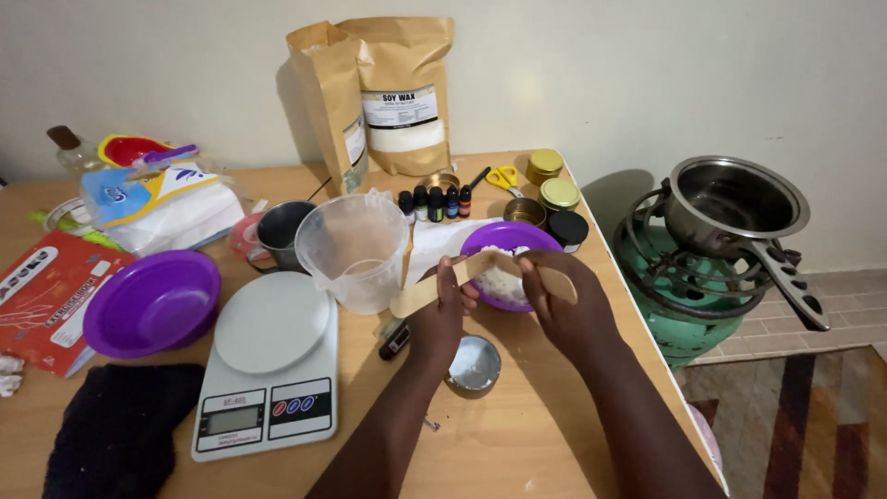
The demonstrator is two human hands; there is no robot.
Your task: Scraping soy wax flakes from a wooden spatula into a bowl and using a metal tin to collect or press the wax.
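Two hands: the left hand (442, 310) pinches a wooden stick (434, 286), and the right hand (564, 310) curls around another stick (552, 280) over one of two purple bowls (504, 242). The second bowl (152, 303) sits left on the tabletop (536, 434), beyond one scale (268, 370) and one clear jug (356, 249). Two brown bags (383, 92) stand behind.

Both forearms come up from the bottom edge and angle toward each other, so the hands meet near the middle. The left hand (442, 310) is seen from its back, wrist fairly straight, fingers bent forward and drawn together in a pinch with the thumb underneath (the fingertips themselves are partly hidden). The right hand (564, 305) sits just beside it, a little farther forward, knuckles up, wrist bent slightly inward, thumb and forefinger closed together at the tip while the other fingers curl under the palm. The two hands are near but not touching.
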